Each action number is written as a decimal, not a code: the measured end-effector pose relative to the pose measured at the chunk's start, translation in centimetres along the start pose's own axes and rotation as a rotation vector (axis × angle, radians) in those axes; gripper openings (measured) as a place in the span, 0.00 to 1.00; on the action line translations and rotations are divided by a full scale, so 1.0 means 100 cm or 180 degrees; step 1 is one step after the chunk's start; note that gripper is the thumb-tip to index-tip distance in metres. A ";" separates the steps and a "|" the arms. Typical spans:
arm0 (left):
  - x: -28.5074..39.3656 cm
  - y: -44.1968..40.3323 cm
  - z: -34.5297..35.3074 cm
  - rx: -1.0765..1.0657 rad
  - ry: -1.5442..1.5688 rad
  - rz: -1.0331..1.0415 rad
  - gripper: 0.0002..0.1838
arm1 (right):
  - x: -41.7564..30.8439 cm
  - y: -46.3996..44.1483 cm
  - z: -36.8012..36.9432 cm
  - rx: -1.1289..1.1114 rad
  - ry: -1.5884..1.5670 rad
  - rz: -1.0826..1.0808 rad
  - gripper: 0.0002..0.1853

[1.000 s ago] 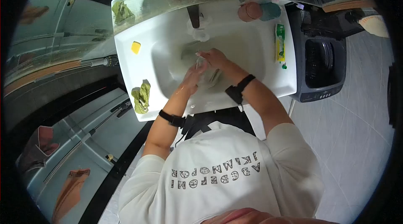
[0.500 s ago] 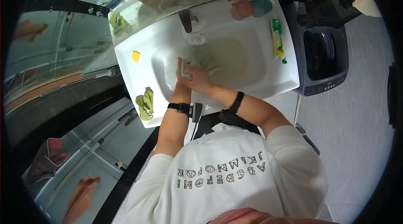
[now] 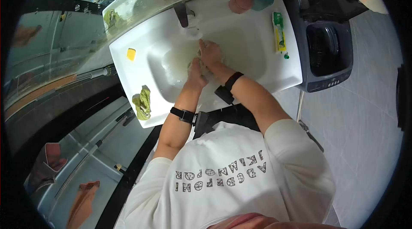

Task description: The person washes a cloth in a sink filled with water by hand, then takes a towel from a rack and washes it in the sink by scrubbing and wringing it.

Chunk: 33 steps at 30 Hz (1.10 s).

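Observation:
Both my hands are low in the white sink (image 3: pixel 122 64), over cloudy water. My left hand (image 3: pixel 196 74) is closed on a wet, pale grey cloth (image 3: pixel 205 70), of which only small parts show between and around the hands. Just ahead and to the right, my right hand (image 3: pixel 211 54) is curled round the same cloth, its fingertips toward the faucet. Above the far side of the basin the dark faucet (image 3: pixel 181 15) stands, with water and whitish foam below it.
A yellow soap bar (image 3: pixel 131 54) and a crumpled green cloth (image 3: pixel 142 103) lie on the left rim. Pink (image 3: pixel 240 3) and teal (image 3: pixel 262 0) cups stand at the back right, near a toothpaste tube (image 3: pixel 279 31). A dark washing machine (image 3: pixel 328 53) is to the right.
My right hand has moved forward, toward the faucet, and my left hand has shifted right. Earlier they were pressed together on the cloth; now the right is ahead of the left. The view has shifted slightly.

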<state>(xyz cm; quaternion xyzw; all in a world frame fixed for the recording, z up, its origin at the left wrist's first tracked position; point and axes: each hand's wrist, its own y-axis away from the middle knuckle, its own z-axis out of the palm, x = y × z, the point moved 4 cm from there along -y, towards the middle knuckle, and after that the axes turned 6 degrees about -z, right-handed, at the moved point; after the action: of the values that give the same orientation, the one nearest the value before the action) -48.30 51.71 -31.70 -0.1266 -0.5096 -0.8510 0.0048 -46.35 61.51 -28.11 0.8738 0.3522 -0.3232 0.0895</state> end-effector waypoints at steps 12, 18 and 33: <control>-0.003 0.041 -0.007 -0.1233 0.0680 -0.0705 0.25 | 0.069 -0.020 0.041 -0.1124 0.0242 -0.0434 0.20; 0.042 0.059 -0.032 0.0025 -0.3420 0.1491 0.29 | 0.011 -0.006 -0.034 -0.2427 -0.1249 -0.0037 0.19; 0.072 0.092 -0.023 -0.0845 0.0166 0.1001 0.20 | 0.054 -0.012 -0.014 -0.1995 -0.1730 -0.0845 0.30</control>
<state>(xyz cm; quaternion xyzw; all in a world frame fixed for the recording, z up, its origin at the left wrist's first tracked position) -54.47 46.20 -23.17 -0.1821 -0.3667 -0.9025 0.1340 -43.54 65.93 -30.30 0.6347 0.5063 -0.4276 0.3975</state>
